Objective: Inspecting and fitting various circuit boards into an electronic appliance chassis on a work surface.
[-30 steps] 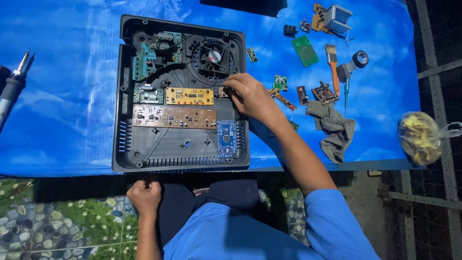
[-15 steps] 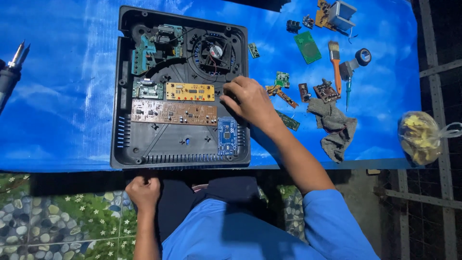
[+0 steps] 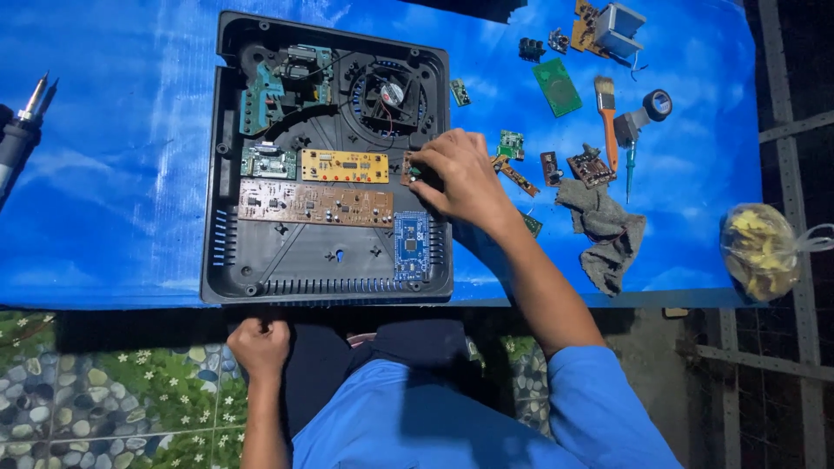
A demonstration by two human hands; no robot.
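Starting at the bottom of the frame, the left hand (image 3: 259,346) is seen curled into a loose fist at the near edge of the worktop (image 3: 113,217), just below the lower left corner of the black plastic casing (image 3: 228,260); whether anything is gripped in it cannot be told. Above it, the open casing is laid flat on the blue sheet, left of centre. Inside, a small blue circuit board (image 3: 411,246) is set near the lower right corner, a long brown board (image 3: 314,202) is placed across the middle, and a yellow board (image 3: 345,165) lies just above that, with a small green board (image 3: 268,161) to its left. The right hand (image 3: 458,176) is reached in over the casing's right edge, its fingers bent and pinched on a small brown component (image 3: 410,168) just right of the yellow board. Farther up, a fan (image 3: 388,95) is seen in the casing's upper right. To the right of the casing, a grey rag (image 3: 604,230), loose small boards, a brush (image 3: 607,117) and a green board (image 3: 557,87) are scattered. A soldering iron (image 3: 22,130) lies at the far left edge, and a clear bag (image 3: 758,252) at the far right.
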